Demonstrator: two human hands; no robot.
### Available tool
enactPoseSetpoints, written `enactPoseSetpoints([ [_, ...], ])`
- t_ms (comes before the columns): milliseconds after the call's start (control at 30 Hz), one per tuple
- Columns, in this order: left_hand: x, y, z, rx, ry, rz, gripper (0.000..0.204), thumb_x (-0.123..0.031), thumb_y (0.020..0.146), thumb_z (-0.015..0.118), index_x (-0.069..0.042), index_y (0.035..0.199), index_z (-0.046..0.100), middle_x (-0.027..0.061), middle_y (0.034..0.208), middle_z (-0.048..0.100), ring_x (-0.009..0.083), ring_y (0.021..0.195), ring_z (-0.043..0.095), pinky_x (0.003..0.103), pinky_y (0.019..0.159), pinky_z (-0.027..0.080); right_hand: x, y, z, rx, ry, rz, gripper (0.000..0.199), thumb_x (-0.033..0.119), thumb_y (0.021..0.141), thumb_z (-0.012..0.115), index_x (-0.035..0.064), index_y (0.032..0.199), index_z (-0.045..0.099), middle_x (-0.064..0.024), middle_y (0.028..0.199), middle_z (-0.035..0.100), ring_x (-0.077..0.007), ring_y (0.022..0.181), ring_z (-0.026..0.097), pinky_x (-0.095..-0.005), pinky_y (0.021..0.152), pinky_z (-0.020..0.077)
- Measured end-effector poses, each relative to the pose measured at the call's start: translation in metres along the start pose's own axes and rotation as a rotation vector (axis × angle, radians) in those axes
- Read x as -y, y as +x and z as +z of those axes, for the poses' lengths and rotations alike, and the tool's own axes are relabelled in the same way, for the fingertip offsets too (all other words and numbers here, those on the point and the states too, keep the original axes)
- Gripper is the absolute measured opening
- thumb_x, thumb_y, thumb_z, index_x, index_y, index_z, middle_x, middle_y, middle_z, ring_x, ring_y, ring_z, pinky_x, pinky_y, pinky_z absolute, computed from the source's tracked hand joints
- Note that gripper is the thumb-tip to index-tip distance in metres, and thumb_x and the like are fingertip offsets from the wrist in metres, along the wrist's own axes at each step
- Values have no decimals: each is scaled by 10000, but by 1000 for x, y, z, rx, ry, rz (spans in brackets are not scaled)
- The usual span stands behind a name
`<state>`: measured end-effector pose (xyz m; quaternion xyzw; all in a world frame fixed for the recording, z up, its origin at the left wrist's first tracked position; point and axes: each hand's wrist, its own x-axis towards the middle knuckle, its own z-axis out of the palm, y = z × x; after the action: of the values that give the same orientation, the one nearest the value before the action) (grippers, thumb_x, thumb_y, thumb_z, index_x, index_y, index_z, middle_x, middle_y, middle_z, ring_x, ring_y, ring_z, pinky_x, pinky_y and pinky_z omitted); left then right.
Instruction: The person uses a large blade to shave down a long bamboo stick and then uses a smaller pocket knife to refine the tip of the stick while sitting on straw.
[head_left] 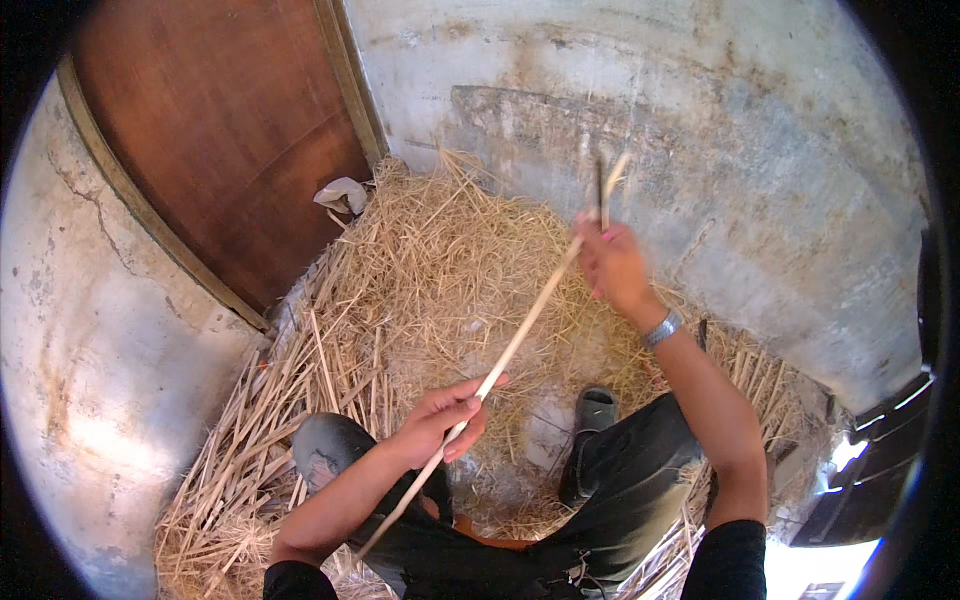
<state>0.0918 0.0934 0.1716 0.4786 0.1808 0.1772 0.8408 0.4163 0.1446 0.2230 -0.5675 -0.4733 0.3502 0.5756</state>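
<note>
A long, thin, pale wooden stick (527, 325) slants from over my lap up to the right. My left hand (438, 420) is closed round its lower part, with the thumb on top. Farther up, my right hand (617, 270) is closed on a knife (600, 185), whose dark, narrow blade points away from me beside the stick's upper end. A pale, slightly curved strip (617, 175) stands out next to the blade; whether it is a shaving or the stick's tip, I cannot tell. The right fingers are partly blurred.
Pale shavings (450, 240) heap up between my feet and the stained wall (760, 180). Split sticks (240, 445) lie in a pile at the left, more at the right. A brown door panel (220, 130) and a crumpled whitish bag (342, 195) are at the far left.
</note>
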Motion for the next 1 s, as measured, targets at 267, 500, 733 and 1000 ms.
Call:
enactPoseSetpoints([
  [267, -8, 8, -1, -146, 115, 175, 440, -263, 1090, 402, -40, 1469, 411, 29, 617, 496, 72, 393, 407, 220, 364, 343, 3, -77, 97, 439, -216, -233, 368, 358, 991, 615, 6, 892, 657, -73, 666, 602, -142, 612, 578, -357, 575, 457],
  [500, -12, 1, 0, -300, 50, 204, 412, -308, 1086, 414, -69, 1418, 458, 14, 639, 477, 72, 413, 374, 223, 366, 282, 18, -74, 83, 377, -560, -350, 396, 402, 1007, 536, 28, 927, 640, -146, 641, 635, -328, 579, 653, -421, 560, 491],
  [733, 1, 0, -10, -413, 49, 179, 279, -237, 1055, 514, -72, 1274, 566, -11, 632, 450, 70, 427, 361, 228, 364, 255, 15, -107, 102, 442, -1048, -545, 378, 434, 1010, 477, 86, 1003, 625, -142, 549, 606, -348, 484, 625, -477, 443, 481],
  [1000, -9, -8, 3, -459, -58, 15, 415, -232, 1036, 558, -130, 1435, 507, -68, 635, 349, 40, 451, 303, 225, 371, 227, -10, -44, 84, 220, -1182, -458, 439, 442, 1024, 463, 39, 921, 604, -166, 561, 597, -386, 509, 617, -495, 439, 462],
])
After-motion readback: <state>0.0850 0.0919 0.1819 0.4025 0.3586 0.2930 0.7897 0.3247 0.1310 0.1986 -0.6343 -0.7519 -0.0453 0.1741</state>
